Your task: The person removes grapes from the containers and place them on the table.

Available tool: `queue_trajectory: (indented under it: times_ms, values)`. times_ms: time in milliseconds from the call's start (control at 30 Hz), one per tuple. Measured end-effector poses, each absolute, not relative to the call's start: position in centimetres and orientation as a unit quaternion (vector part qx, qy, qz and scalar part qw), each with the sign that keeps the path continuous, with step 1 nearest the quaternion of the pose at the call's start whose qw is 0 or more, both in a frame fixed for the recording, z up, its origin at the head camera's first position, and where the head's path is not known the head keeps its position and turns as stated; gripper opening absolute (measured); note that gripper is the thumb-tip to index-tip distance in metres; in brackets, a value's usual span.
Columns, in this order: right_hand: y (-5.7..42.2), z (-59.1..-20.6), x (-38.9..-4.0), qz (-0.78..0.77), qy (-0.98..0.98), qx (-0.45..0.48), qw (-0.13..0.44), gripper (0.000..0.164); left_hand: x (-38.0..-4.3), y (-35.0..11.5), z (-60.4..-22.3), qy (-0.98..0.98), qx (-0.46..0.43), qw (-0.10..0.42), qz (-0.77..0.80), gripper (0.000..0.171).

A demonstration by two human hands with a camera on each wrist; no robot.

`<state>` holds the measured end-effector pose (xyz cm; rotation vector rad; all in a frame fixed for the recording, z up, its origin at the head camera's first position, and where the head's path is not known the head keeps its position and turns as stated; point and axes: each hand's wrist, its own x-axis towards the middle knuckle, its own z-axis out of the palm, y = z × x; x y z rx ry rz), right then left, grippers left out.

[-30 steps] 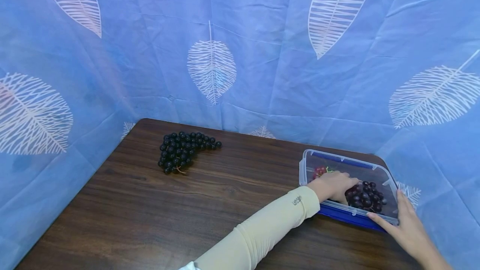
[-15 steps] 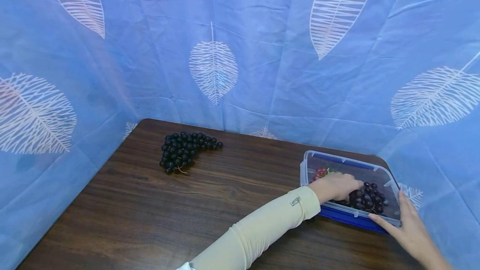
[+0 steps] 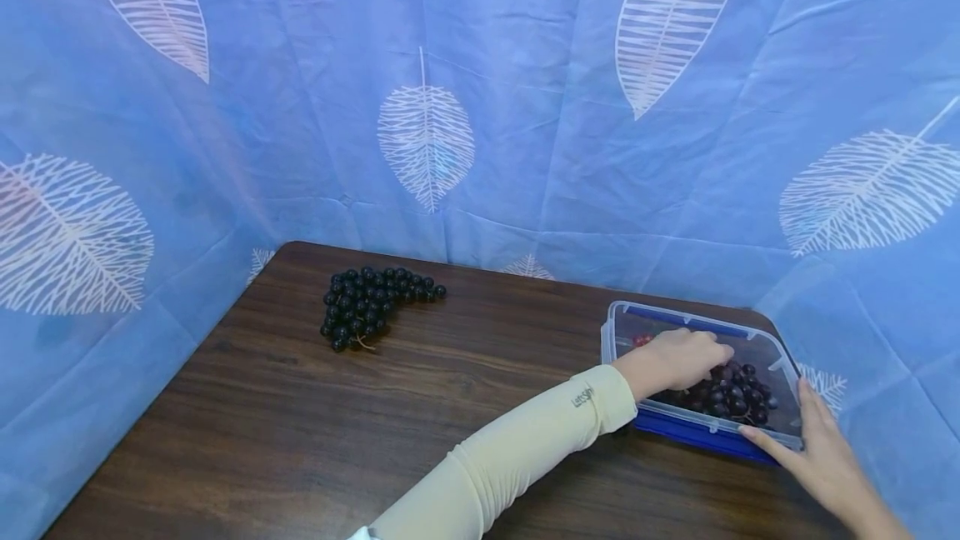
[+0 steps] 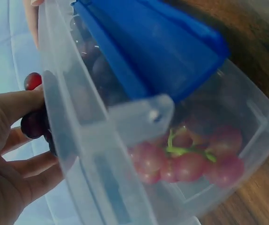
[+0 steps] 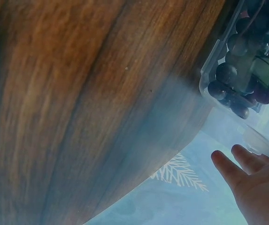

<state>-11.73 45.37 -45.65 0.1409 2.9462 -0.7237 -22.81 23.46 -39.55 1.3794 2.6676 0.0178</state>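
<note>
A clear plastic food container (image 3: pixel 705 422) with blue flaps (image 3: pixel 690 433) along its long sides stands at the table's right end. My left hand (image 3: pixel 686 357) reaches over its near side. In the left wrist view its thumb and fingers grip a bunch of dark grapes (image 4: pixel 32 124) at the rim. More dark grapes (image 3: pixel 738 394) show at the container's right. Red grapes (image 4: pixel 188 166) with a green stem lie in its left end, partly hidden by my left hand in the head view. My right hand (image 3: pixel 825 457) holds the container's near right corner, thumb in front, fingers along the side.
A bunch of black grapes (image 3: pixel 367 302) lies at the back left of the brown wooden table (image 3: pixel 315 432). Blue curtains (image 3: pixel 510 148) with white leaves hang right behind the table's back and side edges. The left arm's pale sleeve (image 3: pixel 510 448) crosses the front.
My left hand has risen inside the container and covers more of the red grapes; more dark grapes show beneath it. My right hand stays on the corner.
</note>
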Motion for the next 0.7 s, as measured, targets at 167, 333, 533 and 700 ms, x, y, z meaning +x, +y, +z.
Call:
queue_trajectory:
  times_ms: [167, 333, 533, 700]
  values:
    - [45.3, -45.7, -11.4, -0.240, 0.968, 0.048, 0.056, 0.116, -22.9, 22.6, -39.1, 0.884, 0.466, 0.031, 0.026, 0.041]
    - [45.0, -45.6, -11.4, -0.245, 0.968, 0.037, 0.035, 0.115, -23.4, 21.2, -38.1, 0.876, 0.479, -0.034, 0.048, 0.038]
    - [45.2, -45.4, -11.4, -0.247, 0.968, 0.037, 0.034, 0.116, -23.3, 19.7, -36.7, 0.871, 0.482, -0.065, 0.073, 0.035]
    - [45.3, -45.4, -11.4, -0.253, 0.966, 0.033, 0.034, 0.116, -23.8, 18.6, -35.9, 0.868, 0.478, -0.087, 0.100, 0.036]
